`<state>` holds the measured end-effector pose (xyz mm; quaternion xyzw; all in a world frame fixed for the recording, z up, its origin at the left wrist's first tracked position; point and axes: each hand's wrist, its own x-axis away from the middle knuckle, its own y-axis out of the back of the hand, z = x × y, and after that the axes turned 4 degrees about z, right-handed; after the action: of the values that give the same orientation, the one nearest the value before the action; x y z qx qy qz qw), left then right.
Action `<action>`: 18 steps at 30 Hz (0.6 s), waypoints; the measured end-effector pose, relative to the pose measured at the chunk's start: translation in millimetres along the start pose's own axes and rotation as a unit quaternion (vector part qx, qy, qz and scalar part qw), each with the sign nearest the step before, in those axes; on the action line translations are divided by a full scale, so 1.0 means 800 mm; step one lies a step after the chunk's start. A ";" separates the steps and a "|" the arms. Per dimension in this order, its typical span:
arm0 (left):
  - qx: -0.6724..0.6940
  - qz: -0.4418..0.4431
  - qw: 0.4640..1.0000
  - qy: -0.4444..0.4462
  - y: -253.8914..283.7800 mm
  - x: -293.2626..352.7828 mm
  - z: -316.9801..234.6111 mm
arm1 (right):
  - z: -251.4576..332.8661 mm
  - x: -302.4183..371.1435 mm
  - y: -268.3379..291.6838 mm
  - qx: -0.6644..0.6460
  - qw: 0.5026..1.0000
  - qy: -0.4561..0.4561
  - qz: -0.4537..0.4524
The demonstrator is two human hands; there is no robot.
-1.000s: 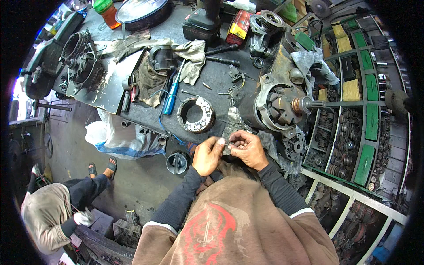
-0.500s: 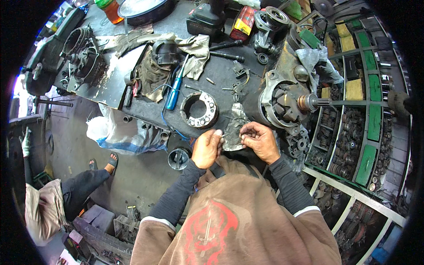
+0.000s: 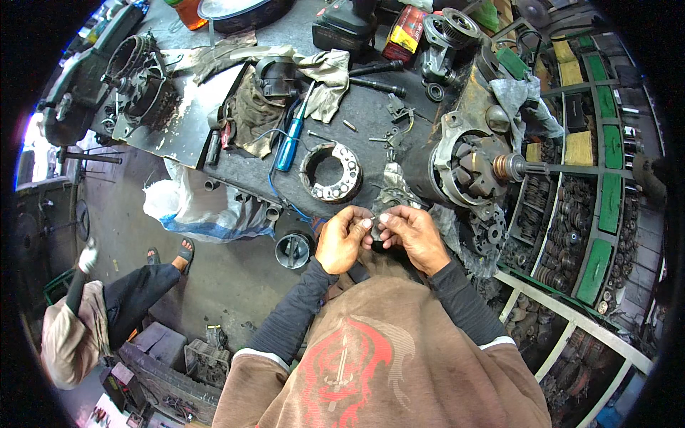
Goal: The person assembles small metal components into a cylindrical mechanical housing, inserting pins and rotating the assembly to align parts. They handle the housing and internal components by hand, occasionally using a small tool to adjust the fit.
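At the bench's near edge my left hand [image 3: 342,240] and my right hand [image 3: 415,239] meet, thumbs and fingertips pinched almost together. Between them shows a tiny light sliver, too small to name. A grey crumpled rag [image 3: 394,187] lies just beyond the fingers. To its left sits a ring-shaped metal rectifier plate [image 3: 348,173] on a round housing. On the right, an alternator [image 3: 477,160] with a claw-pole rotor and coppery slip rings lies with its shaft pointing right. A brush holder with wires [image 3: 399,118] lies farther back.
A blue-handled screwdriver [image 3: 288,146], cloths [image 3: 325,84] and a red box [image 3: 404,34] lie on the bench. A metal cup [image 3: 292,250] stands by my left wrist. Parts shelving [image 3: 610,203] lines the right. At lower left is another person [image 3: 82,321].
My hands have come together, the right moving left to meet the left at the fingertips. The view has shifted slightly. The other person's gloved hand has moved.
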<state>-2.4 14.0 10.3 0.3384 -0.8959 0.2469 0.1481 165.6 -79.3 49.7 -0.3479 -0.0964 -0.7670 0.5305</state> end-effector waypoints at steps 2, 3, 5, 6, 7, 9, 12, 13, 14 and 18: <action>-0.027 -0.003 1.000 -0.010 0.001 0.002 0.000 | 0.004 -0.003 -0.001 0.048 0.999 0.004 0.012; -0.071 0.000 0.997 -0.020 0.002 0.003 -0.004 | 0.008 -0.004 -0.004 0.064 0.998 0.007 0.012; -0.158 0.006 0.986 -0.041 0.002 0.005 -0.016 | 0.010 -0.005 -0.005 0.097 0.995 0.016 0.005; -0.203 -0.001 0.976 -0.084 0.002 0.004 -0.016 | 0.010 -0.007 -0.005 0.115 0.993 0.020 0.000; -0.246 -0.010 0.961 -0.127 0.001 0.003 -0.015 | 0.010 -0.008 -0.004 0.132 0.991 0.025 -0.006; -0.272 -0.032 0.947 -0.169 -0.003 0.002 -0.015 | 0.005 -0.013 -0.001 0.134 0.990 0.030 -0.012; -0.248 -0.064 0.964 -0.076 -0.006 0.004 -0.015 | 0.014 -0.014 -0.003 0.144 0.988 0.026 -0.045; -0.237 -0.081 0.967 -0.039 -0.003 0.005 -0.004 | 0.021 -0.014 -0.005 0.149 0.987 0.024 -0.059; -0.240 -0.091 0.964 -0.069 -0.003 0.009 0.000 | 0.027 -0.012 -0.007 0.120 0.990 0.032 -0.072; -0.169 -0.143 0.971 -0.091 0.004 0.039 -0.001 | 0.035 -0.005 -0.006 0.152 0.987 0.008 -0.042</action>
<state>-27.0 0.0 23.3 0.4545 -0.8765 0.0361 0.1545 174.2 -59.5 69.1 -0.2528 -0.2225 -0.7677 0.5452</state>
